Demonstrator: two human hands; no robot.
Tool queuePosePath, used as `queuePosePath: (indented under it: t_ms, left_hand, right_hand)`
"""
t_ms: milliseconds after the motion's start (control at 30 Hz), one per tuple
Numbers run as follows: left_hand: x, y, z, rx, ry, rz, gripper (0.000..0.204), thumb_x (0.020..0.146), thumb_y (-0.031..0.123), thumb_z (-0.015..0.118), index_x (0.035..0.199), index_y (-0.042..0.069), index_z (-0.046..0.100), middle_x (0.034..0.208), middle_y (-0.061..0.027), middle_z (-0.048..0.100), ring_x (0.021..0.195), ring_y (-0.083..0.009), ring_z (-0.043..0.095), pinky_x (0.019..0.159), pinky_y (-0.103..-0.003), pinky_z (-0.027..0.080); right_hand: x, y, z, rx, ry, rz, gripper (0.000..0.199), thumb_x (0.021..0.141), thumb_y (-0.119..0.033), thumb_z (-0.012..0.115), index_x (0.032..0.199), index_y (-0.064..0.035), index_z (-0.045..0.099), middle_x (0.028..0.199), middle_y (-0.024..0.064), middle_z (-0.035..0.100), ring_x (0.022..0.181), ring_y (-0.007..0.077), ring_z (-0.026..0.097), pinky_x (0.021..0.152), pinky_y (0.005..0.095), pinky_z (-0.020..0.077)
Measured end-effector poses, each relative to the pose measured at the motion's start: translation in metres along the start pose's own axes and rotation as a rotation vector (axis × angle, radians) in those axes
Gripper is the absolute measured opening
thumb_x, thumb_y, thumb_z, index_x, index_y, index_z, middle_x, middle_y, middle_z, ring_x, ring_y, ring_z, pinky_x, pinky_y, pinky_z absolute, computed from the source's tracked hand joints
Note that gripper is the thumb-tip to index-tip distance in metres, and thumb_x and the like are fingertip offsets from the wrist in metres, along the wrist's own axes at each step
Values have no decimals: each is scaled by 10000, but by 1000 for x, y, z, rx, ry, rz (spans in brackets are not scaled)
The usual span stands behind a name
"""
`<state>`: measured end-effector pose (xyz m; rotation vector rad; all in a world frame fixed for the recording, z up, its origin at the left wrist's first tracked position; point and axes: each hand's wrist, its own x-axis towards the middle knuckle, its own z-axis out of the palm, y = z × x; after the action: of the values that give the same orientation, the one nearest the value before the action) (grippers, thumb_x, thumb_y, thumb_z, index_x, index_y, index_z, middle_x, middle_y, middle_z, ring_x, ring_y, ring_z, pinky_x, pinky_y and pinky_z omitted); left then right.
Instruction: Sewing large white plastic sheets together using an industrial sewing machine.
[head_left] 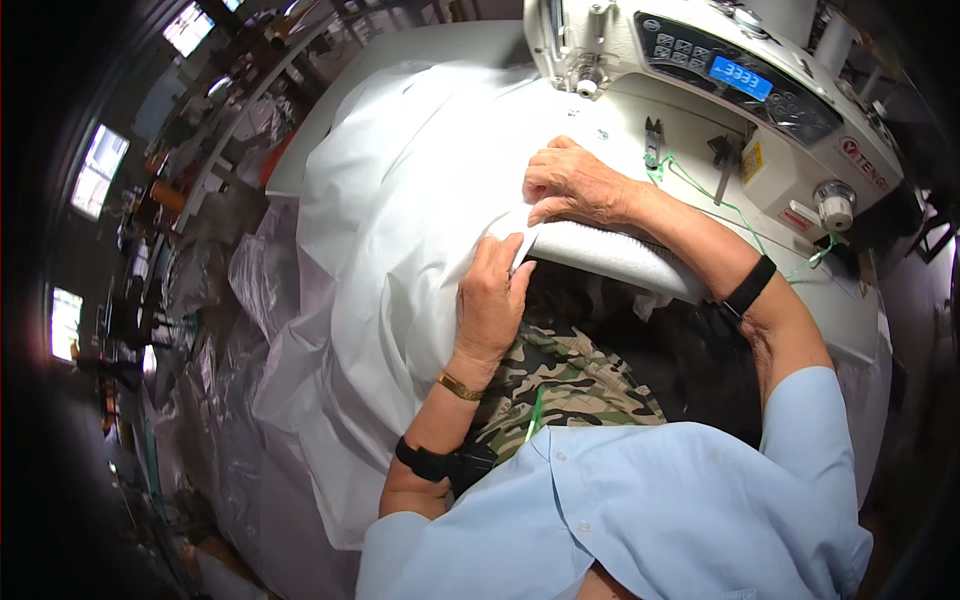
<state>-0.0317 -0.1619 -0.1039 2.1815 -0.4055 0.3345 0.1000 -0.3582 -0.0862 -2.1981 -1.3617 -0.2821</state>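
Observation:
A large sheet of white fabric [390,180] spreads over the sewing table and hangs down past its front edge on the left. My left hand [492,290] pinches the fabric's edge near the table front, thumb and fingers pressed together. Just beyond it, my right hand [580,185] has its fingers curled down on the same cloth. Both hands are closed and almost meet. The white sewing machine [690,70], with a lit blue display, stands behind my right hand; its needle area is above and beyond the cloth.
Small thread snips [653,140] lie on the machine bed beside green thread [715,200]. A white padded roll [610,250] runs along the table's front edge. Clear plastic sheeting [265,275] hangs at the left, with cluttered racks [230,140] farther off.

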Motion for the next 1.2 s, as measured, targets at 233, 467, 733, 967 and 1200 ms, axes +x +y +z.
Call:
queuePosePath:
  t_ms: [233, 467, 733, 967, 1200]
  left_hand:
    - [16, 8, -1, 12, -102, 79, 226, 801, -1, 601, 1014, -60, 651, 837, -209, 628, 676, -335, 615, 643, -393, 489]
    - [19, 1, 6, 270, -121, 339, 197, 818, 43, 613, 998, -18, 665, 813, -169, 668, 659, -311, 645, 600, -382, 497]
    - [32, -4, 8, 406, -168, 462, 97, 837, 62, 622, 843, 25, 533, 718, -143, 590, 635, -319, 620, 569, -399, 487]
    - [63, 2, 13, 506, -231, 401, 106, 825, 56, 635, 816, 18, 537, 716, -154, 601, 644, -334, 622, 601, -420, 490]
    - [102, 2, 30, 586, -269, 352, 96, 832, 61, 633, 784, -4, 581, 733, -191, 635, 703, -377, 633, 640, -471, 486]
  right_hand:
    - [-2, 23, -5, -133, 25, 126, 472, 775, -491, 713, 947, -85, 544, 909, 62, 534, 913, 245, 542, 893, 391, 384]
    - [-20, -9, 10, -418, 201, 492, 511, 794, -490, 705, 932, -23, 551, 944, 146, 557, 952, 329, 553, 856, 429, 441]
    - [-30, -15, 7, -408, 147, 561, 621, 836, -567, 650, 1171, -44, 659, 1237, 217, 547, 1208, 333, 456, 1052, 482, 312]
    - [-26, -12, 2, -341, 79, 654, 708, 846, -594, 620, 1301, -52, 595, 1297, 248, 487, 1277, 352, 385, 1103, 496, 239]
    - [-27, -8, 5, -331, 101, 660, 540, 963, -439, 502, 1317, -39, 575, 1325, 248, 487, 1300, 352, 379, 1102, 513, 226]
